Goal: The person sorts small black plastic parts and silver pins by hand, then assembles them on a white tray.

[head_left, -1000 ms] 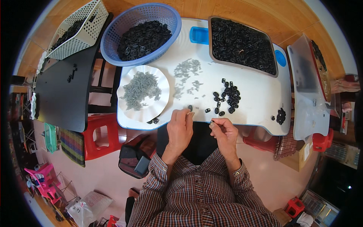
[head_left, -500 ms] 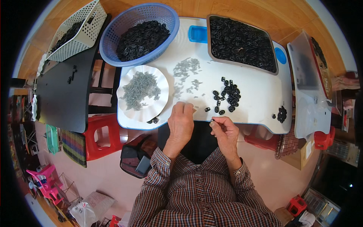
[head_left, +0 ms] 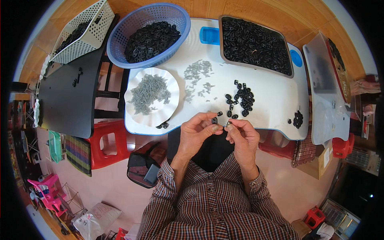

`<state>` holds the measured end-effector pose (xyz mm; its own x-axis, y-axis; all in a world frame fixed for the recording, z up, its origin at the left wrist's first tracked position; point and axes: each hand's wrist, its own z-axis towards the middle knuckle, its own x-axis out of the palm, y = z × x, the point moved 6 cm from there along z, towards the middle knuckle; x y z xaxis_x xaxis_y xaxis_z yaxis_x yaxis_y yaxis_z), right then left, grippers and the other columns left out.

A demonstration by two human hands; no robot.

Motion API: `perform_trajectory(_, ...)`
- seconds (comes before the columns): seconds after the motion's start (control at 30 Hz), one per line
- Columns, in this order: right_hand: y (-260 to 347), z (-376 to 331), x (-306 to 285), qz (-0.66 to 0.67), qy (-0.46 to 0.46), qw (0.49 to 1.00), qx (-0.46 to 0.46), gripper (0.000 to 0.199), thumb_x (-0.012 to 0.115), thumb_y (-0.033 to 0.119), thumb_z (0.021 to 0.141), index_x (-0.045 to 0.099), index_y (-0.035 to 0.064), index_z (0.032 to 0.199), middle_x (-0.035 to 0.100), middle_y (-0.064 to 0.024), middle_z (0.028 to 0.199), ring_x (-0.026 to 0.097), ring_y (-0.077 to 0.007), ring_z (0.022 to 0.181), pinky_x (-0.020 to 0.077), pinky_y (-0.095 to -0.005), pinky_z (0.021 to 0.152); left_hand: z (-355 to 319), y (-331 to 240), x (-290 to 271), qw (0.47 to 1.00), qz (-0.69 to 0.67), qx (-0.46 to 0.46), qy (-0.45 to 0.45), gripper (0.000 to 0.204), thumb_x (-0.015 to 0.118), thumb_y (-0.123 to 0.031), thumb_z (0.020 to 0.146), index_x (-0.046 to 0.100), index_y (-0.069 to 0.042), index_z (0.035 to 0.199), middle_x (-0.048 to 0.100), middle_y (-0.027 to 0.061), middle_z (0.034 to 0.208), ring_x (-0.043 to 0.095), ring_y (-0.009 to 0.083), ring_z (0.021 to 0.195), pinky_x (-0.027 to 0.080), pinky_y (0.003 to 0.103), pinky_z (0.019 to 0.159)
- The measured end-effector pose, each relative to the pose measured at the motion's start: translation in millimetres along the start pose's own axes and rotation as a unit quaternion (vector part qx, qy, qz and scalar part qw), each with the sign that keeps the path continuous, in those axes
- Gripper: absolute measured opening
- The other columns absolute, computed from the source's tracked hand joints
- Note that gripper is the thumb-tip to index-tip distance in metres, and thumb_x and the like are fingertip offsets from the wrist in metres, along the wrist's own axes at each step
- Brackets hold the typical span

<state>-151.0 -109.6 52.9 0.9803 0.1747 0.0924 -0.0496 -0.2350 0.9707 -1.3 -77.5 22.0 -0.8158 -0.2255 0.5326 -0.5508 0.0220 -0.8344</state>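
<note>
Wood-look paneling [head_left: 260, 8] runs along the far side in the head view, w/ a pinkish floor [head_left: 108, 192] below & my white tbl [head_left: 276, 100] in the middle. My L hand [head_left: 196, 132] has a black oval pc [head_left: 215, 120] pinched btwn thumb & index, just over the near edge. My R hand [head_left: 245, 140] is right beside it, thumb & fingers closed narrow on a small dark pc [head_left: 229, 124], mostly hidden; can't tell if the two hands' tips touch. Just beyond my fingers lies a stray black pc [head_left: 220, 114], & past that a loose heap of black pcs [head_left: 246, 98], so the way straight ahead of my R hand is cluttered. Grey slivers [head_left: 198, 70] are scattered mid-tbl; more of them, a grey pile [head_left: 146, 94], sit on a fluted white plate [head_left: 173, 96] that crowds the L side. Far edge is mostly blocked: blue basket [head_left: 176, 20] w/ black pcs at L, metal tray [head_left: 256, 68] full of same at R, a blue recess [head_left: 210, 35] btwn them. Small black cluster [head_left: 298, 119] near the R end; a clear plastic sheet [head_left: 320, 76] stands past it. Off L: black side tbl [head_left: 64, 104] w/ a white perforated basket [head_left: 90, 38] at its far end, red stool [head_left: 120, 134] & dark bag [head_left: 138, 170] below.
</note>
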Motion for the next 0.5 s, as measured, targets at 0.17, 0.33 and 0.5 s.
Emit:
perform_trajectory(0.17,7.3,-4.0,5.7,-0.002,0.007,1.000,-0.003,0.016,0.063,0.007,0.089,0.063,0.0018,0.104,0.065,-0.0010,0.082,0.056,-0.0045,0.064,0.0434,-0.0176,0.056,-4.6,1.8,-1.8,1.000,-0.023,-0.013,0.001,0.031,0.064,0.005,0.085,0.060,0.003,0.116,0.069,0.0120,0.089,0.067,0.0153,0.078,0.057,0.027,0.073)
perform_trajectory(0.33,9.7,-7.3,10.4,-0.023,0.018,0.999,-0.016,0.014,0.062,0.006,0.090,0.063,0.0008,0.103,0.063,0.0000,0.080,0.056,-0.0036,0.066,0.0435,-0.0170,0.057,-8.5,7.5,-4.1,0.998,-0.050,-0.018,0.019,0.031,0.064,0.005,0.085,0.060,0.004,0.116,0.069,0.0121,0.088,0.067,0.0155,0.075,0.057,0.026,0.071)
perform_trajectory(0.5,13.8,-10.5,16.4,-0.020,0.029,0.999,-0.027,0.014,0.061,0.005,0.090,0.062,0.0003,0.103,0.063,0.0001,0.081,0.055,-0.0032,0.067,0.0440,-0.0168,0.058,-13.0,6.9,-1.0,0.997,-0.077,-0.019,0.017,0.030,0.063,0.003,0.087,0.059,0.004,0.116,0.067,0.0117,0.085,0.067,0.0159,0.072,0.057,0.026,0.067)
